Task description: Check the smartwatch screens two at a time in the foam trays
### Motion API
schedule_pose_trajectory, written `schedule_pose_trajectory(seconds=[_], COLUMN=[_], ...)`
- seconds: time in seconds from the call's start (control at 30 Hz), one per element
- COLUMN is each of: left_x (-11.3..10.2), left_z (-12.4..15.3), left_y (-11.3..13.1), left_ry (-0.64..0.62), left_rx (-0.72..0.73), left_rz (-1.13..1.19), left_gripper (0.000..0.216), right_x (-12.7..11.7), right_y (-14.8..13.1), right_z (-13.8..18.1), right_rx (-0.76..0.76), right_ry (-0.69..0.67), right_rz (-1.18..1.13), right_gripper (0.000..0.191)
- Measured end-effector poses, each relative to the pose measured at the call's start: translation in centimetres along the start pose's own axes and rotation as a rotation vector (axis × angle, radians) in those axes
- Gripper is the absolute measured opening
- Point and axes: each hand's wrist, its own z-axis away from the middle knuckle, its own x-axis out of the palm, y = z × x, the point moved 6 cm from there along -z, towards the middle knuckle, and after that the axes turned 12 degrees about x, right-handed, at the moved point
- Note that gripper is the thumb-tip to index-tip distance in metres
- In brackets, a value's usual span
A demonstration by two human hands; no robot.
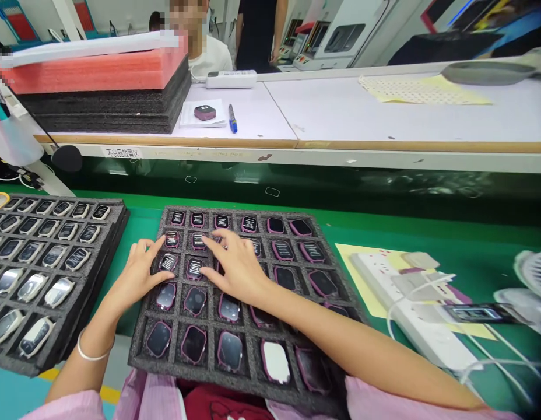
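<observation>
A dark foam tray [137, 350] of purple-framed smartwatches lies in front of me, each watch in its own square slot. At the tray's left edge is my left hand [137, 273]. Its index finger reaches a lit watch [171, 240] in the second row, and its thumb is at the watch [167, 262] below. My right hand [242, 268] spans the neighbouring column, index finger at one lit watch [197, 241] and thumb at another [194, 268]. Both hands have thumb and finger apart, gripping nothing. Several screens show white text; nearer ones are dark. The right hand and forearm hide some slots.
Another foam tray [117, 213] with light-framed watches is on the left. To the right lie a white power strip [410, 315] with cables and a small fan [535, 274]. A raised shelf [323, 116] carries foam sheets [99, 108], a pen [232, 118] and a watch [204, 112]. People are beyond.
</observation>
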Motion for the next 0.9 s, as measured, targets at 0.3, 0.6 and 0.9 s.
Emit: schedule_pose_trajectory(seconds=[0.3,0.6,0.9], left_x=[6.7,7.7,6.8], left_z=[-7.1,-7.9,-9.7], left_y=[10.0,11.1,9.9], left_ry=[-0.291,-0.238,0.049], left_rx=[0.156,0.087,-0.288], left_rz=[-0.274,-0.023,1.097], left_gripper=[0.025,0.007,0.042], right_x=[-2.8,-1.0,-0.9], right_y=[5.6,7.3,8.1], right_z=[2.8,4.1,3.3], right_rx=[0.176,0.223,0.425], right_ry=[-0.258,-0.192,-0.339], right_rz=[0.492,0.067,-1.321], right_gripper=[0.036,0.022,0.032])
